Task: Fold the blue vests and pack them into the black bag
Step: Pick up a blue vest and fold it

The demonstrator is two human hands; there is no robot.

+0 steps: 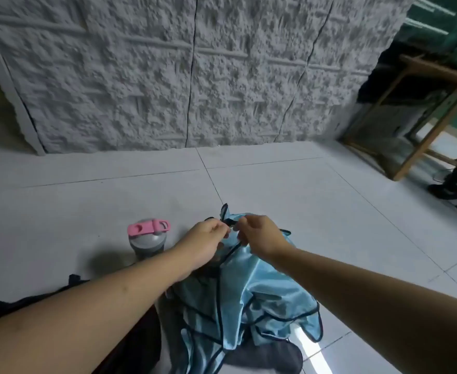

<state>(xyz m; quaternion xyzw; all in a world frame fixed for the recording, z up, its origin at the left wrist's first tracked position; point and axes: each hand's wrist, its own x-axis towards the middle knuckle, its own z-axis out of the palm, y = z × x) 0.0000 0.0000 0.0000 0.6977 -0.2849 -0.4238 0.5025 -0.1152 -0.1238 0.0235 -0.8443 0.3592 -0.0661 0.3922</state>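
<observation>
The left hand and right hand meet knuckle to knuckle above the floor, each with fingers curled and pinching the dark-trimmed top edge of a shiny light-blue fabric vest; the vest hangs crumpled below the fingers onto the white tiled floor; left of the left fingers stands a grey bottle with a pink lid; beneath the left forearm lies dark black fabric, possibly the bag.

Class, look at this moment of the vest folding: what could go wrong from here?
1. Both hands, left hand and right hand, pinch the blue vest only at its top edge; the bunched fabric may fold crooked.
2. The grey bottle with a pink lid stands close by and could be knocked over.
</observation>
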